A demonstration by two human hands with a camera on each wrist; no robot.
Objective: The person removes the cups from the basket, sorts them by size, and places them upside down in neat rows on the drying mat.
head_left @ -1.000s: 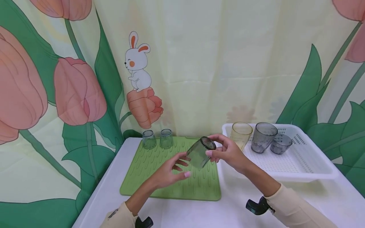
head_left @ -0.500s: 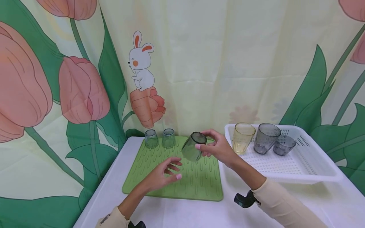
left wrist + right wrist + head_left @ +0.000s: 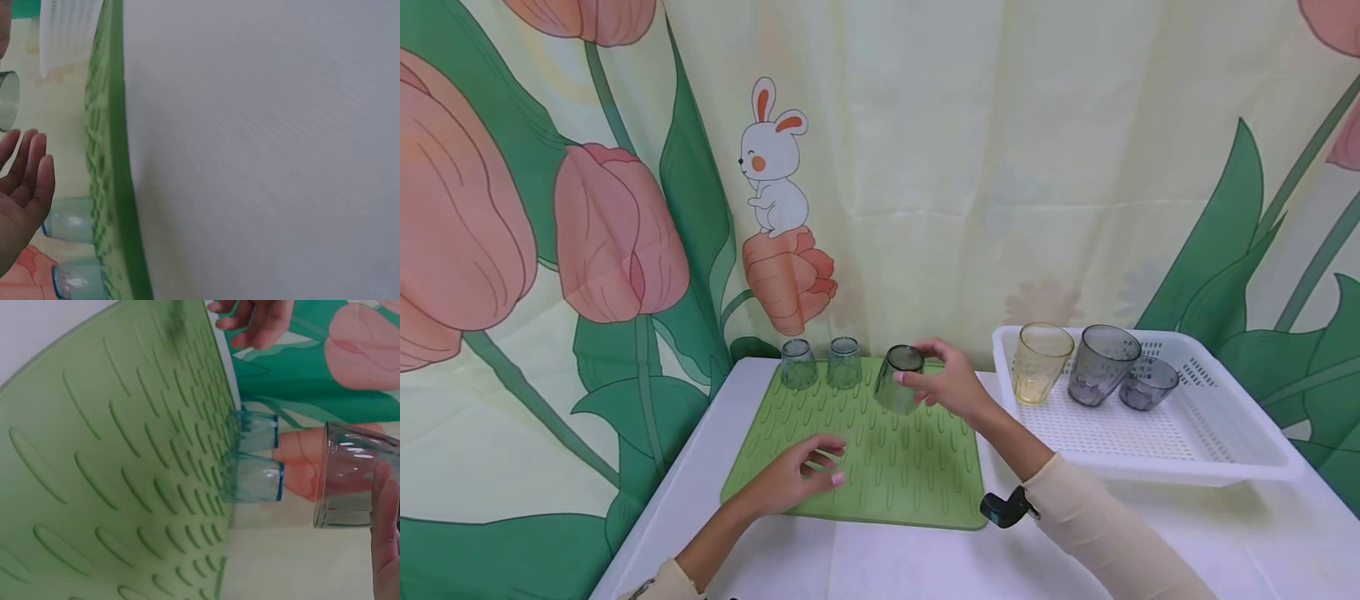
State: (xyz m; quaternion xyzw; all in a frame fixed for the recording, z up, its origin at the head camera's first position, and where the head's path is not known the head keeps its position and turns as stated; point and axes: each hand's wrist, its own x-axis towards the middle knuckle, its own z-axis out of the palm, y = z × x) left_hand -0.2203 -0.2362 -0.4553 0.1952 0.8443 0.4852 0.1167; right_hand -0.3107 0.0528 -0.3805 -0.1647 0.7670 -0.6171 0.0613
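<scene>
You face a pale yellow curtain (image 3: 910, 125), creased in places. On your left it shows big pink tulips (image 3: 621, 233) among green leaves (image 3: 692, 175), then a white rabbit (image 3: 778, 183) seated on an orange carrot (image 3: 778, 279). On your right are more tulips and leaves. Below it stands your white tabletop (image 3: 880, 567).

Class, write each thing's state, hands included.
Mat: flat
Green glass: inverted, above mat
Left hand: empty
Right hand: gripping green glass
Left blue glass: inverted on mat
Right blue glass: inverted on mat
Yellow glass: mouth up
Large grey glass: mouth up
Small grey glass: mouth up
Basket: holding three glasses
</scene>
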